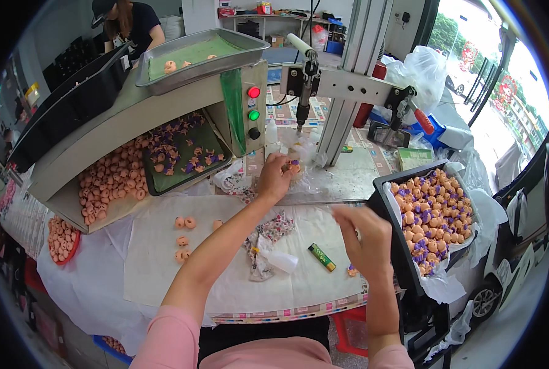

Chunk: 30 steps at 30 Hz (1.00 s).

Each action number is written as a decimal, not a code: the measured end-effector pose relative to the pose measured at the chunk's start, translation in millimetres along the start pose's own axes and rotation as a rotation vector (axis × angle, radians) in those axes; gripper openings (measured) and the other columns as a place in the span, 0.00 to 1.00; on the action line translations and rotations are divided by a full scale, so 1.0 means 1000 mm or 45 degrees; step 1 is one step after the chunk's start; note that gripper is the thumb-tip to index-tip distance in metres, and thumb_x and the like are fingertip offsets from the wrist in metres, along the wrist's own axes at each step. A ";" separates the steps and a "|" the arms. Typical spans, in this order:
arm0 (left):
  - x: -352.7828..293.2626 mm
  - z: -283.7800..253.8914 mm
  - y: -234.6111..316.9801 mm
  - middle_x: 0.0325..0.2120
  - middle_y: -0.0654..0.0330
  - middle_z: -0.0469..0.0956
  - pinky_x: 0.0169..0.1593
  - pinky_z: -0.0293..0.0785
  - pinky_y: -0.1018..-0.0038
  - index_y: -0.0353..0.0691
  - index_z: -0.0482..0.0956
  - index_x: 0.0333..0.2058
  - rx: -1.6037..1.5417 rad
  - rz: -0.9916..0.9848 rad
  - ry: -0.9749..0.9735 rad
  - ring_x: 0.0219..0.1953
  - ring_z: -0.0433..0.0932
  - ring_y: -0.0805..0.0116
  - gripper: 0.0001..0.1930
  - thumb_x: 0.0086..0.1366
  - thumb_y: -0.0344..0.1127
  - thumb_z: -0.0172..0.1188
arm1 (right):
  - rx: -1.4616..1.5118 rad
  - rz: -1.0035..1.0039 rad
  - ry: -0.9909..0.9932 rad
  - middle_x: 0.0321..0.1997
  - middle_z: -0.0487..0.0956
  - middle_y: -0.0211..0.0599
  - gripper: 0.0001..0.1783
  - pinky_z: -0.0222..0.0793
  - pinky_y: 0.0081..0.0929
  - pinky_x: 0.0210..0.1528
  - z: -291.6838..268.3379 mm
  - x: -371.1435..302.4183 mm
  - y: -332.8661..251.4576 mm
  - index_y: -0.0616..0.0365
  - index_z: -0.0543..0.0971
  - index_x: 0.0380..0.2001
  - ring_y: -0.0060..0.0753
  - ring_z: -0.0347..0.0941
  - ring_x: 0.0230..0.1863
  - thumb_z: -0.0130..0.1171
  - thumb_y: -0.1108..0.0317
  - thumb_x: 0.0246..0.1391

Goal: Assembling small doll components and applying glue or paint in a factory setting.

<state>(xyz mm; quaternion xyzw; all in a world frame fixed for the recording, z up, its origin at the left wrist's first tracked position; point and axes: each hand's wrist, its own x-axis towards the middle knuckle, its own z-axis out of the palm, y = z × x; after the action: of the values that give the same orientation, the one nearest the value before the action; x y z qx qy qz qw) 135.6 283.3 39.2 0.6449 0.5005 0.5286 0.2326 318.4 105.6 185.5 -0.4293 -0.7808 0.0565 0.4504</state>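
Observation:
My left hand (276, 177) is closed, pinching a small peach-and-purple doll piece (295, 166) below the metal tip of an upright press (303, 111). Clear plastic film (305, 178) lies crumpled beside those fingers on the metal base plate (354, 175). My right hand (367, 237) is raised over the right part of the table and smeared by motion, so its grip is unclear. Just below it lies another peach-and-purple piece (352, 270). Between my arms are a green lighter-shaped tube (322, 257), a white squeeze bottle (282, 261) and a flowered cloth (268, 237).
Several round peach doll heads (182, 241) sit left of my left arm. A box oven (237, 117) with lit buttons holds heaped heads and a dark tray (185, 175). At right stands a black crate (404, 246) full of peach-and-purple pieces. A person (133, 27) is at the back left.

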 end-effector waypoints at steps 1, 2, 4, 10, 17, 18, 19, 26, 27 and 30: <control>-0.001 0.002 0.001 0.44 0.56 0.73 0.42 0.71 0.72 0.34 0.79 0.39 -0.009 0.008 0.024 0.41 0.74 0.63 0.16 0.56 0.38 0.68 | -0.004 -0.078 0.091 0.30 0.81 0.42 0.09 0.73 0.26 0.35 0.006 0.019 -0.002 0.64 0.81 0.36 0.38 0.80 0.32 0.58 0.82 0.50; -0.003 0.001 0.003 0.44 0.56 0.73 0.42 0.71 0.72 0.34 0.79 0.39 -0.011 0.015 0.026 0.41 0.74 0.63 0.16 0.56 0.38 0.68 | -0.005 -0.157 0.186 0.32 0.81 0.43 0.10 0.73 0.27 0.36 0.011 0.041 -0.004 0.63 0.81 0.37 0.41 0.79 0.34 0.59 0.82 0.50; -0.010 -0.003 0.007 0.41 0.57 0.74 0.39 0.72 0.73 0.35 0.78 0.41 0.064 0.079 0.116 0.39 0.74 0.65 0.17 0.56 0.37 0.68 | -0.139 -0.433 0.418 0.38 0.81 0.46 0.13 0.72 0.33 0.41 0.021 0.091 0.002 0.60 0.80 0.42 0.45 0.78 0.38 0.59 0.78 0.51; -0.050 -0.060 0.058 0.32 0.65 0.71 0.38 0.71 0.73 0.40 0.73 0.44 -0.850 -0.803 -0.127 0.34 0.71 0.74 0.13 0.62 0.35 0.60 | -0.314 0.032 0.121 0.45 0.79 0.49 0.41 0.65 0.37 0.52 0.034 0.229 0.005 0.61 0.66 0.61 0.43 0.73 0.48 0.66 0.51 0.49; -0.122 -0.120 0.084 0.33 0.65 0.71 0.42 0.72 0.76 0.42 0.70 0.46 -1.409 -0.997 -0.197 0.35 0.72 0.75 0.09 0.69 0.33 0.51 | 0.650 -0.106 0.341 0.39 0.79 0.37 0.38 0.67 0.29 0.50 0.008 0.246 -0.026 0.61 0.69 0.60 0.25 0.73 0.41 0.66 0.52 0.50; -0.133 -0.131 0.087 0.35 0.64 0.73 0.45 0.74 0.75 0.40 0.70 0.46 -1.454 -1.003 -0.244 0.38 0.74 0.74 0.08 0.70 0.33 0.50 | 0.735 -0.153 0.218 0.38 0.80 0.37 0.32 0.67 0.27 0.50 0.001 0.225 -0.046 0.62 0.73 0.55 0.25 0.74 0.40 0.66 0.55 0.50; -0.141 -0.139 0.089 0.37 0.62 0.74 0.48 0.76 0.75 0.39 0.70 0.45 -1.501 -1.008 -0.299 0.41 0.76 0.72 0.08 0.71 0.33 0.49 | 0.812 -0.200 0.098 0.38 0.80 0.36 0.26 0.67 0.26 0.49 -0.002 0.203 -0.057 0.63 0.77 0.50 0.24 0.74 0.39 0.66 0.59 0.51; -0.193 -0.175 0.085 0.47 0.56 0.75 0.50 0.79 0.74 0.35 0.70 0.50 -1.740 -1.073 -0.369 0.44 0.79 0.69 0.16 0.72 0.40 0.49 | 0.160 -0.576 0.211 0.54 0.76 0.43 0.24 0.63 0.35 0.60 0.040 0.106 -0.040 0.64 0.75 0.51 0.40 0.71 0.57 0.64 0.66 0.51; -0.202 -0.179 0.080 0.48 0.56 0.75 0.49 0.79 0.75 0.35 0.69 0.52 -1.755 -1.070 -0.317 0.43 0.79 0.69 0.18 0.71 0.42 0.50 | 0.193 -0.383 0.333 0.59 0.73 0.44 0.29 0.60 0.36 0.63 0.051 0.088 -0.043 0.64 0.72 0.56 0.42 0.69 0.60 0.64 0.66 0.51; -0.221 -0.197 0.068 0.49 0.56 0.75 0.46 0.79 0.75 0.37 0.69 0.55 -1.848 -1.063 -0.251 0.42 0.79 0.70 0.20 0.71 0.44 0.50 | 0.054 -0.004 0.287 0.59 0.72 0.50 0.31 0.62 0.36 0.60 0.078 0.018 -0.050 0.65 0.68 0.58 0.43 0.68 0.60 0.62 0.75 0.49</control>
<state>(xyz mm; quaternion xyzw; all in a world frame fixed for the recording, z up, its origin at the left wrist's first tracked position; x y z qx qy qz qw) -3.6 14.8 62.0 0.1406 0.2113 0.5311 0.8084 224.7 110.8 175.1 -0.4220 -0.7245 0.0238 0.5445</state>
